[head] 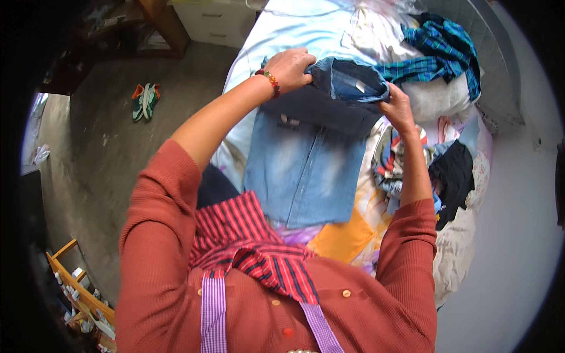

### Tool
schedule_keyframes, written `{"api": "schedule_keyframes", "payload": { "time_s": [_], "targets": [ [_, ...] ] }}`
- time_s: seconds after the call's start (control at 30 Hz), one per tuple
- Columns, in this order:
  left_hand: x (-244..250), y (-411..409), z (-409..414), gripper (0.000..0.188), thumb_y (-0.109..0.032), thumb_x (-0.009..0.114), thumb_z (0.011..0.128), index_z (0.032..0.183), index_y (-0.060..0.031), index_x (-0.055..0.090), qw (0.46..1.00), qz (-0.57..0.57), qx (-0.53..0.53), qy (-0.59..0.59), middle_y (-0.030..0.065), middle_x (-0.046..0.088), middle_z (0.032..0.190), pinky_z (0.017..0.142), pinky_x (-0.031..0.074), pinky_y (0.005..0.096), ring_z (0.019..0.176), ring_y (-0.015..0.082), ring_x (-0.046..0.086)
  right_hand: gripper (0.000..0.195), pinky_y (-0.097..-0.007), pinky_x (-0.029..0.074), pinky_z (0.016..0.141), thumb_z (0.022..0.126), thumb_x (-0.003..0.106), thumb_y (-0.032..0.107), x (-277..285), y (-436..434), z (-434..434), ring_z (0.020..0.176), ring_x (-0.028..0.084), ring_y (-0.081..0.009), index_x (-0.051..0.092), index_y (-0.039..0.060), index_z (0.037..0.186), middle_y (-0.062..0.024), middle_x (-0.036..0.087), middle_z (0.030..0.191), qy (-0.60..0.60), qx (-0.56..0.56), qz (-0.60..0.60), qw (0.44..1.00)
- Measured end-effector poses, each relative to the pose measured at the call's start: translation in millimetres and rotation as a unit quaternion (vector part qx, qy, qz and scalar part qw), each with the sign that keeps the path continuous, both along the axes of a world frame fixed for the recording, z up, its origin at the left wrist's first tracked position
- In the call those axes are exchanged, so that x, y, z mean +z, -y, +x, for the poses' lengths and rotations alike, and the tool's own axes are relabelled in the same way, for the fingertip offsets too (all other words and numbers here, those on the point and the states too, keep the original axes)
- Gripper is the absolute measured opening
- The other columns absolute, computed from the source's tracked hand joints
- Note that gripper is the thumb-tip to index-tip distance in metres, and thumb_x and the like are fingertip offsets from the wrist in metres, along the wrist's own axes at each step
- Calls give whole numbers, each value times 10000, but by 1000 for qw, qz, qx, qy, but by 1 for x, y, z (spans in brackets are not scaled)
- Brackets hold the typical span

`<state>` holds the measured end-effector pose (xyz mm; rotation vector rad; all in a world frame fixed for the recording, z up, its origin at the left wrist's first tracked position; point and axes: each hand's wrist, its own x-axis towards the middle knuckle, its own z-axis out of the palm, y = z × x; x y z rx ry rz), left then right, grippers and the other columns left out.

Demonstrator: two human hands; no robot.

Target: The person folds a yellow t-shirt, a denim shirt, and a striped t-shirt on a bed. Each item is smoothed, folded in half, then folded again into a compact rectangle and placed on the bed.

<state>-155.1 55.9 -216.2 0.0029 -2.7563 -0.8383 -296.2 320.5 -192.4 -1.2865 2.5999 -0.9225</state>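
A denim shirt (304, 172) with a dark upper part hangs or lies in front of me over the bed, its button front facing up. My left hand (291, 70), with a beaded bracelet at the wrist, grips the shirt near one side of its collar. My right hand (397, 108) pinches the other side of the collar (358, 84). The collar is spread between both hands, and a white label shows inside it. Part of the shirt's far side is hidden behind my left hand.
The bed (291, 31) bears a blue-green plaid garment (441, 57), a black garment (454, 181), an orange cloth (344, 236) and other heaped clothes. A wall (512, 247) stands at the right. On the floor at the left are sneakers (145, 101) and a wooden rack (84, 293).
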Motion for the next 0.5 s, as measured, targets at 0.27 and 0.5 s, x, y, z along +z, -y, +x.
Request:
{"api": "schedule_keyframes", "payload": {
  "time_s": [0.27, 0.5],
  "targets": [
    [12, -68, 154, 216, -84, 636, 623, 795, -46, 511, 988, -69, -123, -56, 116, 508, 788, 658, 443, 419, 773, 312, 541, 368, -442, 441, 674, 572, 557, -46, -2, -87, 181, 816, 518, -417, 512, 9, 934, -192, 506, 853, -62, 16, 31, 997],
    [-90, -126, 244, 97, -125, 577, 685, 773, -121, 537, 965, -203, -167, 10, 41, 525, 802, 634, 413, 335, 779, 211, 542, 228, -406, 416, 661, 655, 548, -4, -100, -136, 284, 808, 512, -316, 509, 61, 870, -126, 480, 813, -102, 57, 110, 987]
  ]
}}
